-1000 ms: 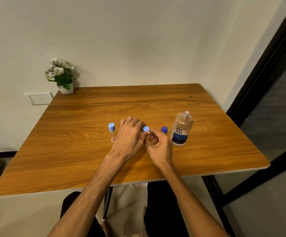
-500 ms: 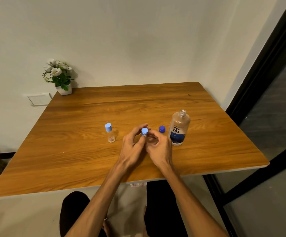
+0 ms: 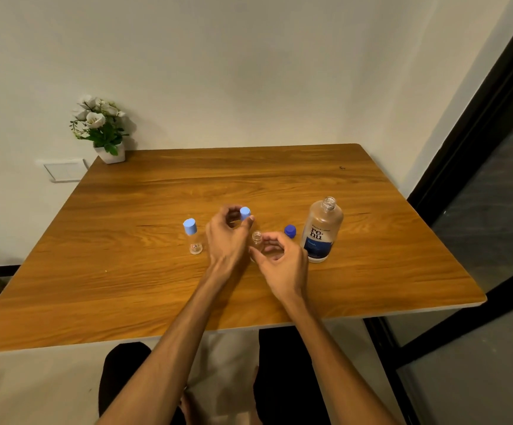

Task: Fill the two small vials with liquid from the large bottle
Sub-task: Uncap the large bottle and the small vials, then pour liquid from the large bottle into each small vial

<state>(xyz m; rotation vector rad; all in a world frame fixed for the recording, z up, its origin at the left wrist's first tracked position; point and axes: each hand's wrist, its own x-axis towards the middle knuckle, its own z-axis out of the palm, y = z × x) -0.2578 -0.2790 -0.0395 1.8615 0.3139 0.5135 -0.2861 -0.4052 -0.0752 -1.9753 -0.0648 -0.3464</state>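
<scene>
Wooden table (image 3: 157, 286) lies bare around both hands, edges well apart.

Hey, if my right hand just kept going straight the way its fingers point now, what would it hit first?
Probably the open vial: your right hand curls leftward around it, fingers at its neck. Whether they already touch is unclear. Beyond it is your left hand with the light blue cap.

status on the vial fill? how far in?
Done: large bottle open, its dark blue cap on the table. In hand: left hand holds a light blue cap; right hand holds the opened vial. Left: capped vial unopened; no pouring yet.
</scene>
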